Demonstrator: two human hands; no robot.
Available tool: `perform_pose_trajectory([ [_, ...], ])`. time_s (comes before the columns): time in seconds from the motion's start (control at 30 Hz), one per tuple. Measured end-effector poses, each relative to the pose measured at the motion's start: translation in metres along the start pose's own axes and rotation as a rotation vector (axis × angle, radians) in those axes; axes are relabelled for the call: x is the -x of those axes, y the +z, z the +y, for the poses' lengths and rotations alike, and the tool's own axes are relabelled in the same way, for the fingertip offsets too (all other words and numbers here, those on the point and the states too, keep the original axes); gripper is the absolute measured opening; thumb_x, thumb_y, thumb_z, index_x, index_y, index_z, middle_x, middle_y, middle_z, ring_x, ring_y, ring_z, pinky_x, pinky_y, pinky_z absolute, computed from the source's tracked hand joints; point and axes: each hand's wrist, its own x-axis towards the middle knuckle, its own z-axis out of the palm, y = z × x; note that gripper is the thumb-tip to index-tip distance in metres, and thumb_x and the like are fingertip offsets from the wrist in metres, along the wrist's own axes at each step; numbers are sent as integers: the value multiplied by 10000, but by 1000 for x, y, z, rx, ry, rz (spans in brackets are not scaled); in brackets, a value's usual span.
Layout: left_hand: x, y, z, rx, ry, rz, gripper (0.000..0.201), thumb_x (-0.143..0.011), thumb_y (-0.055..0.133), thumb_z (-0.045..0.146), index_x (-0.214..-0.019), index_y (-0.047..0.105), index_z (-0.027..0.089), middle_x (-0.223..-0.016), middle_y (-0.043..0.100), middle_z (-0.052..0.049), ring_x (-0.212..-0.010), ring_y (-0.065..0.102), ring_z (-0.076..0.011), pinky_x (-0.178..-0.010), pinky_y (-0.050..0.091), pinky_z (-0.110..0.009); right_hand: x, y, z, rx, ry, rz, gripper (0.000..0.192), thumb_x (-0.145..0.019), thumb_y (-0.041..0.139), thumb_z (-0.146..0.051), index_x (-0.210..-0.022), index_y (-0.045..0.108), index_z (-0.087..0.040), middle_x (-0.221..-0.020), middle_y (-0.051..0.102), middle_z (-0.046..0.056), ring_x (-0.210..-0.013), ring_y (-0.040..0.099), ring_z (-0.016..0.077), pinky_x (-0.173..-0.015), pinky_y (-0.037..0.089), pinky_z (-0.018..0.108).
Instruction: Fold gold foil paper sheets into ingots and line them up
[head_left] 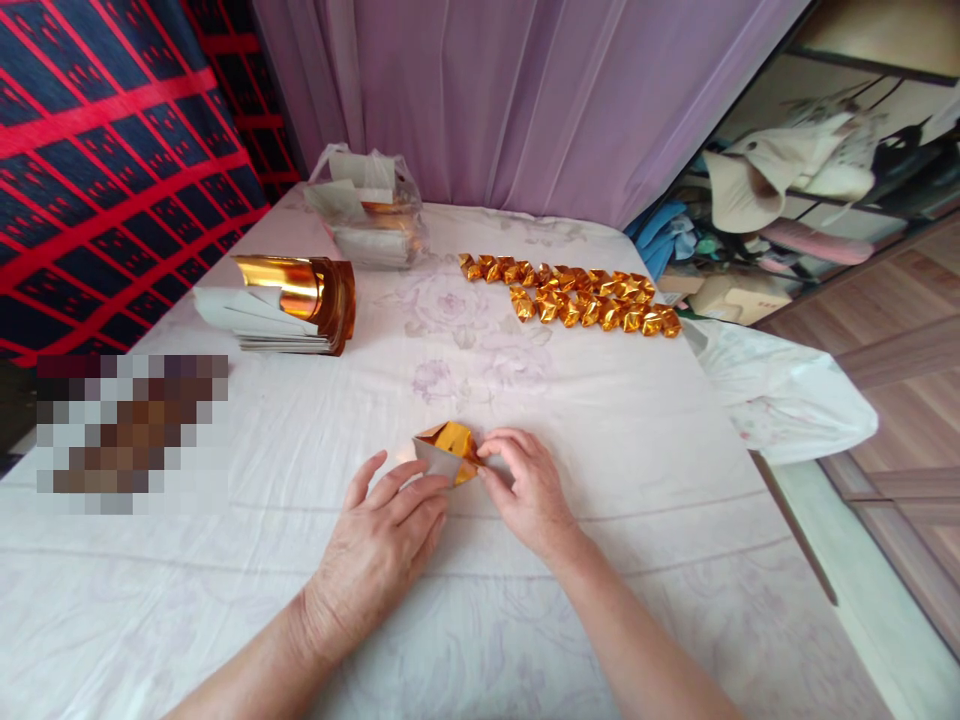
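Note:
A partly folded sheet of gold foil paper (455, 440), pale grey on its back, rests on the cloth in front of me. My left hand (390, 535) lies at its near left side with fingers stretched and spread, the fingertips touching the grey face. The thumb and index finger of my right hand (526, 490) pinch the right-hand corner of the paper. Farther back on the right, two rows of finished gold foil folded pieces (570, 294) lie side by side.
A stack of gold foil sheets (289, 310) stands at the back left. Behind it is a clear plastic bag (375, 210) of more sheets. The cloth-covered table (600, 640) ends at the right, near a white plastic bag (795, 390) and a cluttered shelf (802, 215). One left patch is pixelated.

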Motion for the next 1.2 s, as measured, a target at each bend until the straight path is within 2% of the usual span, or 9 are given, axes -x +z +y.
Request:
perform_pose_trajectory([
  [0.13, -3, -7, -18, -114, -100, 7, 194, -960, 485, 204, -1011, 671, 192, -1082, 732, -46, -1047, 635, -263, -1060, 335, -518, 2, 1, 1, 17, -8, 11, 164, -823, 601, -118, -938, 629, -231, -1043, 650, 58, -982, 602, 226, -848, 454, 372],
  [0.23, -2, -4, -32, -179, -134, -53, 272, -952, 471, 202, -1167, 636, 183, -1212, 692, -84, -1134, 606, -315, -1043, 336, -563, 2, 1, 1, 28, -30, 20, 146, -837, 584, -135, -941, 637, -223, -1040, 647, 63, -984, 601, 227, -841, 451, 372],
  [0.33, -1, 3, -38, -185, -114, -91, 286, -968, 449, 224, -1182, 638, 213, -1318, 639, -86, -1239, 550, -338, -1054, 317, -579, 3, 1, 2, 34, -55, 23, 153, -846, 564, -137, -948, 645, -218, -1035, 646, 63, -982, 602, 224, -843, 450, 373],
  [0.6, -2, 9, -40, -142, -55, -128, 312, -969, 445, 246, -1223, 622, 206, -1388, 592, -86, -1307, 505, -345, -1087, 270, -591, 3, 1, 1, 46, -74, 22, 128, -843, 591, -180, -947, 654, -220, -1052, 653, 67, -991, 597, 228, -854, 459, 380],
  [0.83, -2, 9, -39, -56, -91, -129, 302, -973, 455, 269, -1219, 625, 225, -1304, 659, -53, -1278, 541, -307, -1142, 185, -574, 3, -1, -3, 58, -93, 19, 150, -833, 617, -148, -963, 632, -222, -1040, 689, 53, -961, 597, 232, -843, 441, 386],
  [1.07, -2, 8, -39, -42, -93, -106, 276, -975, 482, 300, -1178, 657, 234, -1239, 698, -40, -1219, 583, -299, -1143, 187, -560, 3, -1, -4, 52, -105, 11, 108, -870, 584, -124, -863, 627, -223, -1017, 697, 36, -941, 595, 217, -843, 436, 370],
  [1.2, -2, 7, -40, -29, -94, -103, 261, -961, 509, 317, -1138, 682, 236, -1215, 709, -41, -1202, 591, -294, -1151, 183, -557, 3, -2, -6, 65, -121, -10, 98, -859, 604, -148, -911, 650, -216, -1064, 697, 53, -974, 591, 224, -865, 449, 384],
])
